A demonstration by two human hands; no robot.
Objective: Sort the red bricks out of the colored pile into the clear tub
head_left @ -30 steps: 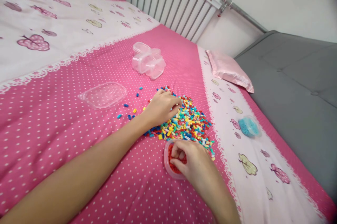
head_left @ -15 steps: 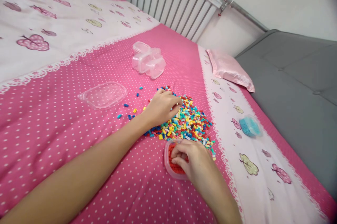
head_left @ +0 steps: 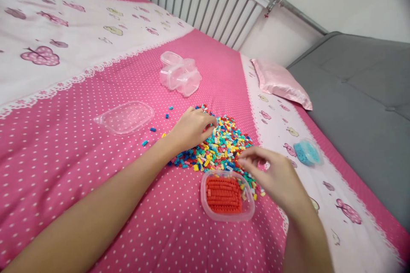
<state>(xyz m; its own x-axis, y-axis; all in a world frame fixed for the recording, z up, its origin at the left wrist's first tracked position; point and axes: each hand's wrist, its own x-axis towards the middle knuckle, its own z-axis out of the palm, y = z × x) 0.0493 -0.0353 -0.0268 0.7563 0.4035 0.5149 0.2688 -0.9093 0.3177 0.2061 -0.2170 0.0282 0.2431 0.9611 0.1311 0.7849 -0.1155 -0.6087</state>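
Observation:
A heap of small toy building bricks (head_left: 221,147) in mixed colours lies on the pink bedspread. My left hand (head_left: 194,127) rests over its left side, fingers curled down; whatever they hold is hidden. At the heap's right edge, my right hand (head_left: 269,170) has thumb and forefinger pinched together, with something too small to name at the tips. Just in front of the heap stands a clear plastic container (head_left: 205,211), holding red bricks (head_left: 224,195) packed in neat rows. One pinkish brick lies on top of them.
Clear containers (head_left: 179,72) stand grouped beyond the heap, and a clear lid (head_left: 126,118) lies to the left. A few loose bricks (head_left: 153,129) are scattered nearby. On the right sit a container of blue bricks (head_left: 307,153), a pink pillow (head_left: 282,83) and a grey headboard (head_left: 361,68).
My right hand has left the container of red bricks and moved up and right to the heap's edge, uncovering the rows. My left hand has shifted slightly left.

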